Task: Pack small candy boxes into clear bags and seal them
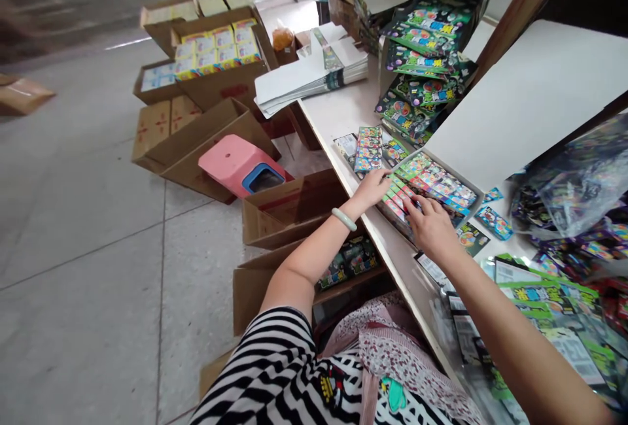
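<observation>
A display box [468,206] with its white lid [534,95] raised stands on the table, filled with rows of small colourful packets [432,176]. At the box's near-left end, my left hand [371,191] has its fingers bent and apart against the ends of the green and pink packets [396,197]. My right hand [432,229] lies over the box's front side, its fingers spread and touching the packets. Just beyond my left hand, a strip of small packets [369,148] rests on flat printed sheets. A few loose blue packets [494,222] lie right of the box.
Dark printed boxes [426,52] are piled at the back of the table, beside stacked white card [304,78]. Plastic bags of packets [579,183] and green printed pouches [544,294] crowd the right. Open cartons [289,206] and a pink stool [240,163] stand on the floor at left.
</observation>
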Tool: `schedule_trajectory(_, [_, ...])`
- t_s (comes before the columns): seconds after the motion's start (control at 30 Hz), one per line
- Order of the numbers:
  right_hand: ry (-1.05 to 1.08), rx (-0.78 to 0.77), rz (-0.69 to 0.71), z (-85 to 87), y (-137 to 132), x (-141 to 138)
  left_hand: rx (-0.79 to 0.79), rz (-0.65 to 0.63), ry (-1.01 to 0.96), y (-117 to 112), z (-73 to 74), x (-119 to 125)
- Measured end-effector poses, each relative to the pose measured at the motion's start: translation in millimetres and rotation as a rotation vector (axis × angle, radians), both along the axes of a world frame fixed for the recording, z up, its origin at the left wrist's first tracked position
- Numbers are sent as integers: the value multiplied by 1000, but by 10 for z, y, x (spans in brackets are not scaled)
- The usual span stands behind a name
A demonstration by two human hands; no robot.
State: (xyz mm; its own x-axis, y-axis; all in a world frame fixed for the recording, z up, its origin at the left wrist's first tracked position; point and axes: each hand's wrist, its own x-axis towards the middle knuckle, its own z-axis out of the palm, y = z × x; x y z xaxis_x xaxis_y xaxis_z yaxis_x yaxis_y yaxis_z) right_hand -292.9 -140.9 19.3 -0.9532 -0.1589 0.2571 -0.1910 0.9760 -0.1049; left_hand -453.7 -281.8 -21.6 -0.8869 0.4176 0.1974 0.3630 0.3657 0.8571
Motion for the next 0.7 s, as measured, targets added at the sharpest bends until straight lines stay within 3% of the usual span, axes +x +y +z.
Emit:
schedule_trajectory(0.13, [94,-101,75,179,171,33,37,-19,21,-35,-11,-43])
schedule_trajectory(0.27, [80,-144,-176,375,482,120,92,-137,92,-95,102,13])
schedule_trajectory(0.37, [-118,-177,-287,335,609,141,21,-256,306,-109,179,109])
schedule_trajectory(0.47, [-78,-292,-330,216,584,116,-114,-330,429,-91,197,196])
schedule_trajectory(0.57, [-16,-354,-318,147,497,93,-192,-291,467,-78,169,231])
schedule_trajectory(0.7, [-58,-254,-270,123,448,141,-234,-240,509,-100,155,234])
